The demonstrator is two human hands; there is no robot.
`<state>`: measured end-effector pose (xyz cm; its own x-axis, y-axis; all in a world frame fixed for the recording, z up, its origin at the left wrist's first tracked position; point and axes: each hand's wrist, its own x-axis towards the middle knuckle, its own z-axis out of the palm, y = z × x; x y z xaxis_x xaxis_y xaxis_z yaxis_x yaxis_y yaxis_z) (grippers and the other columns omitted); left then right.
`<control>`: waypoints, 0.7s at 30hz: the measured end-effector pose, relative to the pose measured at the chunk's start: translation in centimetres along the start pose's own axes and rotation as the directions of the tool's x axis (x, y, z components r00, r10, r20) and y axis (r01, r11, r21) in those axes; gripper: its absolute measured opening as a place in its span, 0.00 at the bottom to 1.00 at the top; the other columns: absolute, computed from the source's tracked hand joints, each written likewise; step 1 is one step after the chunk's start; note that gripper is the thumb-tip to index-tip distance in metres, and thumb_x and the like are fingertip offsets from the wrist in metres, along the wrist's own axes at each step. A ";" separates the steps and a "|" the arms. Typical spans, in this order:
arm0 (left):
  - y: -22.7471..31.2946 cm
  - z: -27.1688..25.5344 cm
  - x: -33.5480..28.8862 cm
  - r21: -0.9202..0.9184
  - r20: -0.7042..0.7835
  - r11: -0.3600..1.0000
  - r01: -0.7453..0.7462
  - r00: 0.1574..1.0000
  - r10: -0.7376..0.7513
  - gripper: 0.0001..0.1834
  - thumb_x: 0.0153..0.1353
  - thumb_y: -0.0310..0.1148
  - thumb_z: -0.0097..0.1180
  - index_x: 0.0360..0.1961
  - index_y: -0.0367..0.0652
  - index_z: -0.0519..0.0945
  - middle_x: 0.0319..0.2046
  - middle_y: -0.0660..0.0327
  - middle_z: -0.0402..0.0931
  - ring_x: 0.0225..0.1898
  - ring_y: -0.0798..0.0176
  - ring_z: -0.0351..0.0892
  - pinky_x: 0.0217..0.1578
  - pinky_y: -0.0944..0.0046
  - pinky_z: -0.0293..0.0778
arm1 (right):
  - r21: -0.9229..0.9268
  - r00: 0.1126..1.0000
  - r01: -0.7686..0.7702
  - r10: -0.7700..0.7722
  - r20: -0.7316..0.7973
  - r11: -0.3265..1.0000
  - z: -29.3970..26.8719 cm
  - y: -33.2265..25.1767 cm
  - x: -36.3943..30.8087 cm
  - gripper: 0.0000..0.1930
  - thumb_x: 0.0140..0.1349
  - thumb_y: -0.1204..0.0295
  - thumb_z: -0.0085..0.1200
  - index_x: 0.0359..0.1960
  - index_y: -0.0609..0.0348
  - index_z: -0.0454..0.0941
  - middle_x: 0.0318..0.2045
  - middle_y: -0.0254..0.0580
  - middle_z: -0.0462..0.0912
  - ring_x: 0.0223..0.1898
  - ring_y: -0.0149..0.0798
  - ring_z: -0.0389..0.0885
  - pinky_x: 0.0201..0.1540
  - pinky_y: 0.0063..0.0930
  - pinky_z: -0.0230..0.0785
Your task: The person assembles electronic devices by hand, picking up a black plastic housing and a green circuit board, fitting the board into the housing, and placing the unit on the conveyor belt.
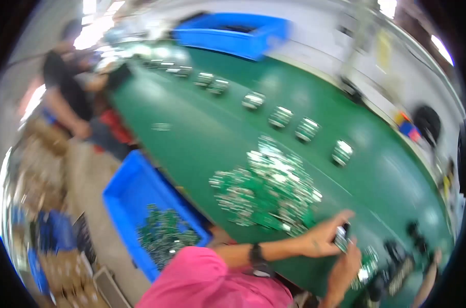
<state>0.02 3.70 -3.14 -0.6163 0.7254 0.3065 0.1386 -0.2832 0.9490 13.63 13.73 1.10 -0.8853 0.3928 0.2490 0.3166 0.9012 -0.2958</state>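
Near the front right of the green bench, my left hand [320, 240] grips a small dark rectangular piece [341, 237] with a pale face. My right hand [345, 268] is closed at the lower edge of the same piece. Motion blur hides its exact kind. To the left of my hands lies a large heap of green circuit boards [266, 192]. A smaller group of green boards [366, 267] sits just beyond my right hand.
Small stacks [306, 129] stand in a row along the green bench [202, 138]. One blue bin [121, 192] at the left holds boards; another blue bin [230, 31] stands at the back. A co-worker [68, 87] stands far left. Another person's arm [429, 280] reaches in beside dark tools [397, 267].
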 end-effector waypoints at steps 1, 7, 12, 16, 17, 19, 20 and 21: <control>2.3 -1.4 0.2 0.034 0.070 0.980 0.197 0.978 -0.199 0.43 0.54 0.31 0.68 0.69 0.39 0.57 0.54 0.50 0.69 0.53 0.61 0.73 0.47 0.61 0.77 | 0.030 0.998 0.031 -0.033 0.062 0.999 -0.2 -0.4 0.4 0.24 0.64 0.80 0.45 0.63 0.74 0.65 0.39 0.60 0.76 0.42 0.60 0.74 0.43 0.52 0.66; 3.2 -2.5 0.0 -0.370 0.233 0.830 0.417 0.907 -0.351 0.41 0.53 0.17 0.64 0.68 0.45 0.64 0.64 0.53 0.60 0.57 0.59 0.75 0.51 0.63 0.79 | 0.306 1.000 0.002 0.002 -0.012 0.952 -0.6 -1.8 1.0 0.31 0.61 0.84 0.48 0.69 0.71 0.59 0.47 0.57 0.73 0.47 0.56 0.74 0.50 0.43 0.69; 3.3 -2.1 0.3 -0.395 0.227 0.845 0.360 0.930 -0.290 0.33 0.60 0.19 0.59 0.67 0.40 0.66 0.55 0.58 0.70 0.55 0.65 0.75 0.52 0.65 0.77 | 0.295 0.999 -0.001 0.015 -0.045 0.956 -0.7 -1.4 0.8 0.31 0.62 0.83 0.48 0.70 0.70 0.59 0.49 0.55 0.72 0.48 0.54 0.74 0.49 0.41 0.68; 2.7 -2.0 0.0 -0.361 0.215 0.831 0.422 0.905 -0.366 0.31 0.62 0.19 0.56 0.67 0.38 0.66 0.55 0.59 0.73 0.51 0.68 0.76 0.50 0.65 0.79 | 0.223 0.991 0.054 -0.025 -0.128 0.973 -1.8 -1.9 1.0 0.25 0.60 0.83 0.54 0.62 0.67 0.71 0.50 0.53 0.74 0.47 0.47 0.76 0.46 0.37 0.70; 2.7 -2.0 0.0 -0.360 0.214 0.832 0.423 0.905 -0.367 0.31 0.62 0.19 0.56 0.67 0.38 0.66 0.55 0.59 0.73 0.51 0.68 0.76 0.50 0.65 0.79 | 0.209 0.982 0.020 0.021 -0.190 0.978 -2.0 -2.1 1.1 0.21 0.59 0.82 0.57 0.57 0.67 0.77 0.47 0.52 0.76 0.44 0.42 0.79 0.43 0.34 0.72; 2.9 -2.1 0.2 -0.328 0.202 0.854 0.404 0.913 -0.354 0.31 0.62 0.18 0.55 0.67 0.38 0.66 0.53 0.60 0.74 0.50 0.68 0.77 0.49 0.65 0.80 | 0.423 0.983 -0.100 0.155 -0.099 0.901 -2.4 -2.5 1.3 0.17 0.60 0.81 0.58 0.52 0.67 0.80 0.42 0.49 0.79 0.38 0.37 0.80 0.37 0.29 0.72; 2.9 -2.0 0.1 -0.327 0.211 0.853 0.407 0.911 -0.353 0.31 0.62 0.18 0.55 0.67 0.38 0.66 0.53 0.60 0.74 0.50 0.68 0.77 0.49 0.65 0.80 | 0.604 0.964 -0.221 0.264 0.018 0.766 -2.5 -2.7 1.5 0.12 0.60 0.81 0.59 0.46 0.68 0.83 0.36 0.46 0.82 0.32 0.32 0.81 0.32 0.25 0.72; 2.8 -2.0 0.0 -0.300 0.205 0.867 0.398 0.915 -0.349 0.31 0.62 0.18 0.55 0.67 0.38 0.66 0.53 0.60 0.74 0.51 0.68 0.77 0.48 0.66 0.80 | 0.665 0.963 -0.170 0.265 -0.043 0.727 -1.6 -2.7 1.7 0.09 0.63 0.80 0.58 0.44 0.69 0.84 0.27 0.41 0.82 0.22 0.26 0.79 0.23 0.19 0.69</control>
<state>-1.17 1.63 -0.62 -0.4531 0.8907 -0.0354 -0.3579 -0.1454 0.9224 11.80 12.25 3.78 -0.7542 0.6251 0.2012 0.1545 0.4667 -0.8708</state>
